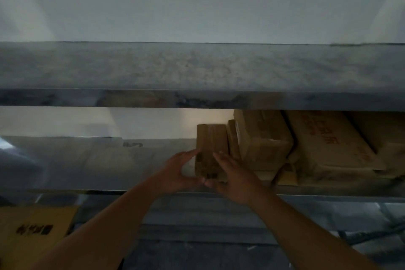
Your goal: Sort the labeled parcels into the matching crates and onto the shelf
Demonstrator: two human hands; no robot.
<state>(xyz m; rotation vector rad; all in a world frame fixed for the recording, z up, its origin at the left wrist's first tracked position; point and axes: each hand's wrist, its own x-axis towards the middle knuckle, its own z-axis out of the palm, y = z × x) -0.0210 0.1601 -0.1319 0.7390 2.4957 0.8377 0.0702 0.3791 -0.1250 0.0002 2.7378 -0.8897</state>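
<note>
Metal shelf point(65, 160), two tiers in view: upper tier bare on its visible top, lower tier carrying parcels at its right end, dim light throughout. Large carton with red print point(328, 144), lying tilted against its neighbours at far right. Medium carton point(263, 138), leaning between the large one and a thinner parcel pressed to its left side. Yellow envelope-like packet point(32, 226), lower left below the shelf, dark printing unreadable. Small brown parcel point(210, 149), the item in hand: upright on the lower tier near its front edge, touching the stack to its right. Judged light and stiff, a taped cardboard block unlikely to crush; the tape may be slick, so the two flat side faces are the best purchase. Left hand point(177, 173): fingers fairly straight, tips touching the parcel's left face, thumb beneath near the front edge. Right hand point(234, 177): fingers extended flat along the parcel's right front, thumb meeting the left thumb; neither hand curls round it. No crates in view.
</note>
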